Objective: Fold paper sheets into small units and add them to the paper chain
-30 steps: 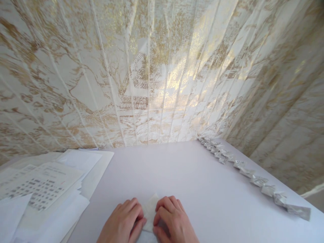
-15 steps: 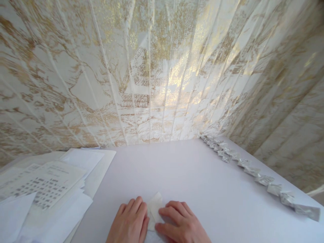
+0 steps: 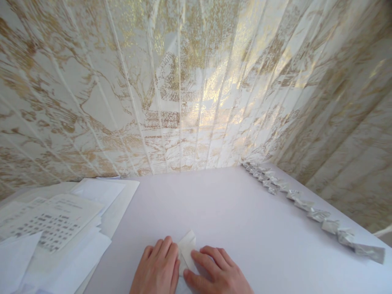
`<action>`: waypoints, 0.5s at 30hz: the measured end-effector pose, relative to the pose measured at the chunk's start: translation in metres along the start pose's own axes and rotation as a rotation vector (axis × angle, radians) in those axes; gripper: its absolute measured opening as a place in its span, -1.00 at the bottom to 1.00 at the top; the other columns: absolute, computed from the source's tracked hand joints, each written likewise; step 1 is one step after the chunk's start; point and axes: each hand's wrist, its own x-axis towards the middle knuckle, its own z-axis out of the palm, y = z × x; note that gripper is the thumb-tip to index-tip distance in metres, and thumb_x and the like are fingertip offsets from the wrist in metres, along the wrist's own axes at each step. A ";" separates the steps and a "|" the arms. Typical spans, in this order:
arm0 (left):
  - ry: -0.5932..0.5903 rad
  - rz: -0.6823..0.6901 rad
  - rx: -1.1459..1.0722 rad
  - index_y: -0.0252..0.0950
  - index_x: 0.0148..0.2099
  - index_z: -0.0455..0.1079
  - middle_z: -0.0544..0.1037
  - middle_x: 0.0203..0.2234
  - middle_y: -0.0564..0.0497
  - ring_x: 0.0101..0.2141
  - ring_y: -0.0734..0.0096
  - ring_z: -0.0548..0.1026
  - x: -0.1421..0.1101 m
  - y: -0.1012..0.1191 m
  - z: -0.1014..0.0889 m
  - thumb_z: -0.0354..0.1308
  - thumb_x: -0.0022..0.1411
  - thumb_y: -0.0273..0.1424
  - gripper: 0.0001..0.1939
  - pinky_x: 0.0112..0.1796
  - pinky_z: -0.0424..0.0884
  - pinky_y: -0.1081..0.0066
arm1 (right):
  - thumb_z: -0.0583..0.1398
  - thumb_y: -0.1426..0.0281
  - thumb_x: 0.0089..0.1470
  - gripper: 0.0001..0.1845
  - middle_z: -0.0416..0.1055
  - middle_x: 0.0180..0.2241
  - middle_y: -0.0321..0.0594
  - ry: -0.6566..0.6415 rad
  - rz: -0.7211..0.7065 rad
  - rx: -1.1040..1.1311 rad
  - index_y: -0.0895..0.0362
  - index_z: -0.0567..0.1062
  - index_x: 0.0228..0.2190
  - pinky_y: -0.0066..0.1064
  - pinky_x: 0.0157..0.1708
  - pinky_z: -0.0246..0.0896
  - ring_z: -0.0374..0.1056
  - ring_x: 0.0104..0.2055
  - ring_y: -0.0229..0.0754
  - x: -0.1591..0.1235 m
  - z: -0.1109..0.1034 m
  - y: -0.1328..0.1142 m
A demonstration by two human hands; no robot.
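A small piece of thin white folded paper (image 3: pixel 186 250) lies on the white table at the bottom middle, its pointed end facing the wall. My left hand (image 3: pixel 157 265) rests against the paper's left side, fingers curled together and pressing on it. On the other side, my right hand (image 3: pixel 219 269) has its thumb and index finger on the paper's right edge, the other fingers bent beside them. Both palms hide the lower part of the paper.
Along the table's right edge runs a row of folded silvery paper pieces (image 3: pixel 318 215), with a shorter row beside it at the far end. Loose sheets and a printed page (image 3: pixel 58 220) are piled at left. A patterned curtain (image 3: pixel 183 102) hangs behind the table.
My right thumb has slid slightly left over the paper, and a folded flap shows a little more plainly. The left hand stays nearly still.
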 end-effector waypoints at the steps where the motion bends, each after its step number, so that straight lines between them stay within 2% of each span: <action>1: -0.001 -0.003 0.002 -0.21 -0.35 0.35 0.50 -0.37 0.03 -0.37 0.27 0.44 0.000 0.000 0.000 -0.10 0.25 -0.59 -0.74 -0.33 0.23 0.31 | 0.12 0.36 0.26 -0.86 0.53 -0.19 -0.30 -0.013 -0.005 -0.032 -0.08 0.47 -0.19 -0.36 -0.23 0.27 0.40 -0.20 -0.17 -0.003 0.002 -0.001; 5: -0.021 -0.003 0.010 -0.21 -0.34 0.34 0.50 -0.37 0.01 -0.35 0.23 0.45 -0.003 -0.001 0.002 -0.11 0.27 -0.57 -0.75 -0.31 0.25 0.27 | 0.06 0.36 0.29 -0.79 0.54 -0.13 -0.22 -0.069 -0.052 -0.148 -0.01 0.44 -0.09 -0.36 -0.19 0.31 0.41 -0.16 -0.14 -0.018 0.010 -0.003; 9: -0.014 0.001 0.012 -0.21 -0.31 0.34 0.50 -0.37 0.01 -0.33 0.22 0.45 -0.004 -0.003 0.006 -0.11 0.28 -0.54 -0.76 -0.29 0.26 0.25 | 0.03 0.43 0.30 -0.77 0.54 -0.09 -0.22 -0.042 -0.064 -0.183 0.04 0.45 -0.11 -0.38 -0.19 0.32 0.43 -0.17 -0.16 -0.029 0.016 -0.005; 15: 0.075 -0.008 -0.027 -0.19 -0.28 0.27 0.46 -0.37 0.03 -0.33 0.25 0.44 -0.008 -0.003 0.014 -0.07 0.25 -0.51 -0.86 -0.31 0.27 0.29 | 0.05 0.39 0.29 -0.79 0.55 -0.12 -0.19 -0.073 -0.045 -0.201 0.03 0.43 -0.10 -0.31 -0.17 0.31 0.45 -0.21 -0.13 -0.034 0.026 -0.011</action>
